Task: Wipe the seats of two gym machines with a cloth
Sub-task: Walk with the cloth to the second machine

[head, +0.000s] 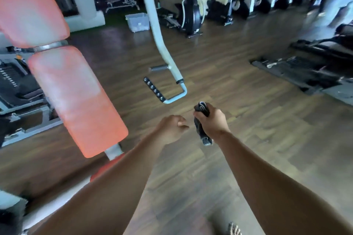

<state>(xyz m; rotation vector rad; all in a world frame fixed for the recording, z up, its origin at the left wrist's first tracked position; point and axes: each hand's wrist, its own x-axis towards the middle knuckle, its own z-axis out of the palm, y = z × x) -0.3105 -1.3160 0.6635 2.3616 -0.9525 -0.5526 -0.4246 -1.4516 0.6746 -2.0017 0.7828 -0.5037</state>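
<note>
Red seat [104, 170] mostly hidden under the left forearm; right grip [212, 120] clamped on a dark cloth [201, 131], left grip [172, 128] loosely curled, empty, just beside it.

The right hand [212, 120] grips a rolled dark cloth [200, 129] upright over the wood floor [248, 149]; the left hand [172, 128] hangs just beside it, fingers loosely curled, holding nothing; to the left stands a machine with two red back pads [76, 101] and part of a red seat [107, 170] below them; its white arm [162, 44] curves down to a black handle [154, 89]; a clear bin [138, 22], bikes [219, 5] and a treadmill [315, 63] lie beyond.
</note>
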